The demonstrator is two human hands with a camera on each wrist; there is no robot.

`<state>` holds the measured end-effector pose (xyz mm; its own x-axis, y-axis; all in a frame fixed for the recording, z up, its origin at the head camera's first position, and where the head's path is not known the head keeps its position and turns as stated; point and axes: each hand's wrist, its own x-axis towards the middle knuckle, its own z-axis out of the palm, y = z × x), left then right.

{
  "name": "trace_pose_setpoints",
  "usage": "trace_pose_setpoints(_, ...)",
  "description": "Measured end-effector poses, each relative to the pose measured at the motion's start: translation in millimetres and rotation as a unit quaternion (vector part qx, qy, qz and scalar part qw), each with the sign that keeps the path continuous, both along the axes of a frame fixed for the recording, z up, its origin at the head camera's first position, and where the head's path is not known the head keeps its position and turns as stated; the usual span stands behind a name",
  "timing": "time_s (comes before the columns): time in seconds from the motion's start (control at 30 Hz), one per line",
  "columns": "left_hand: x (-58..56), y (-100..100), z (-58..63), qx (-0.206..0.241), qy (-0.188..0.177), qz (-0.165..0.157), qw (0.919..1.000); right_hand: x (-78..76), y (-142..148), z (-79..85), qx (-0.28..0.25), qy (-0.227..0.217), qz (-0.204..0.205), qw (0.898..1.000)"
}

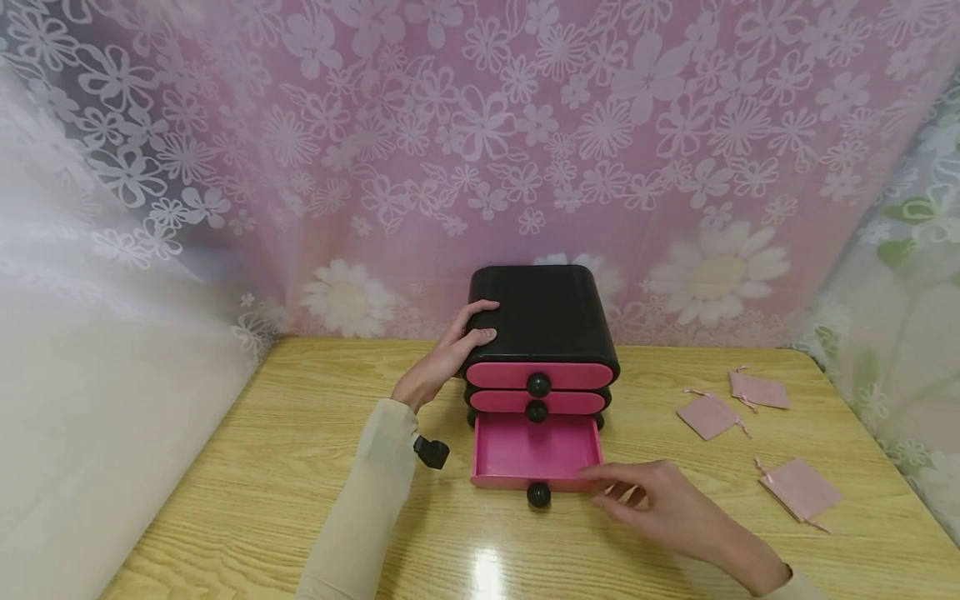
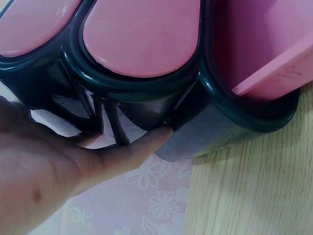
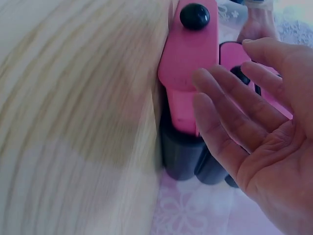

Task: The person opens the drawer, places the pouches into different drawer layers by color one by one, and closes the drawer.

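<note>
A small black drawer unit (image 1: 536, 312) with pink drawer fronts and round black knobs stands on the table. Its bottom drawer (image 1: 536, 446) is pulled out, and no object shows inside it. The two upper drawers are closed. My left hand (image 1: 444, 354) rests against the unit's left side, fingertips reaching onto its top; the left wrist view shows fingers touching the black casing (image 2: 142, 110). At the right front corner of the pulled-out drawer is my right hand (image 1: 667, 508), its fingers loosely bent. In the right wrist view these fingers (image 3: 230, 112) lie beside the drawer front (image 3: 190, 58), gripping nothing.
Three small pink drawstring pouches lie on the right of the wooden table (image 1: 300, 433): a far pouch (image 1: 761, 389), a middle pouch (image 1: 708, 415) and a near pouch (image 1: 801, 490). A flowered curtain (image 1: 480, 167) hangs behind the unit.
</note>
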<state>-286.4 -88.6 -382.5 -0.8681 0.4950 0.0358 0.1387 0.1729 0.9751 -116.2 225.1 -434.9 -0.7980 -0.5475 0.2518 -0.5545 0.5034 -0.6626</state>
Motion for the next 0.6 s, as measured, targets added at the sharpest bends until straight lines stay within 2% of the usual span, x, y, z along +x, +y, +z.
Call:
trace_pose_setpoints(0.33, 0.3, 0, -0.2, 0.001, 0.001, -0.004, 1.0, 4.4, 23, 3.8, -0.009, 0.049, -0.072, 0.996)
trace_pose_setpoints(0.5, -1.1, 0, -1.5, 0.001, 0.003, -0.005, 1.0, 4.3, 34, 2.6, -0.02, 0.113, -0.112, 0.987)
trace_pose_setpoints(0.6, -1.7, 0, -1.7, 0.0, 0.004, -0.004, 1.0, 4.2, 42, 2.3, -0.008, 0.129, -0.142, 0.981)
